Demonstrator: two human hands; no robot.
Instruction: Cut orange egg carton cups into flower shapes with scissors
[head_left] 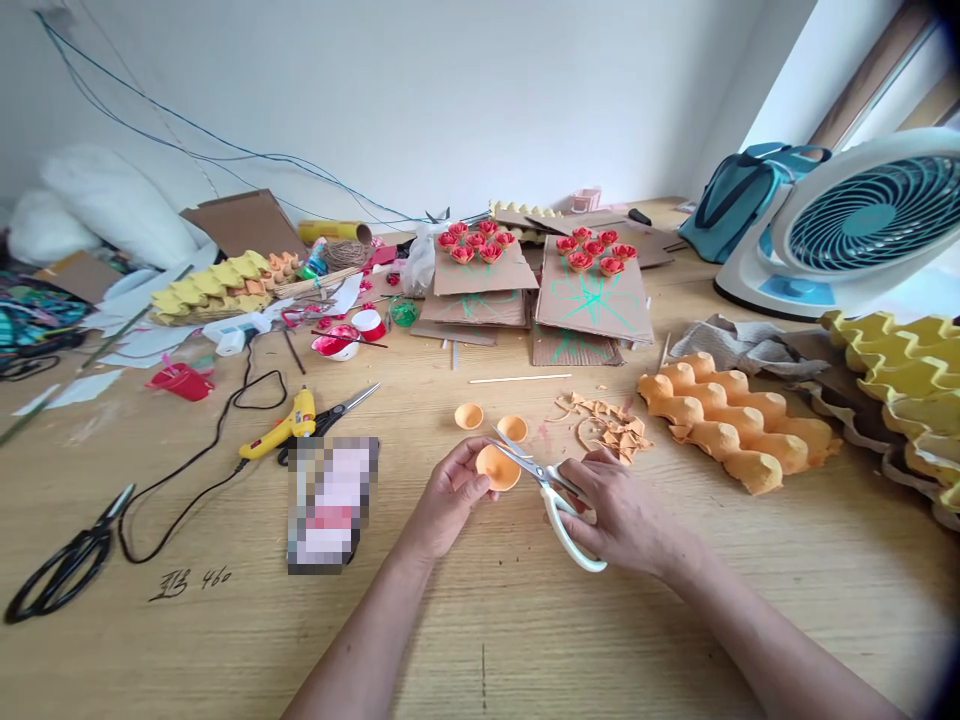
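My left hand [454,497] pinches an orange egg-carton cup [498,469] by its edge, with the hollow side facing me. White-handled scissors [553,500] are in my right hand [619,505], fingers through the loops. Their blades are parted and lie at the cup's upper rim. Just beyond, two more orange cups, a left one [469,415] and a right one [512,429], rest on the table. A pile of orange trimmings [611,425] lies beyond my right hand.
An orange egg carton [731,410] and yellow cartons [892,370] lie right, near a fan [847,220]. Red flowers [476,240] sit on cardboard [484,275] at the back. Left are a glue gun [289,425], black scissors [67,565] and a blurred phone-like object [332,505].
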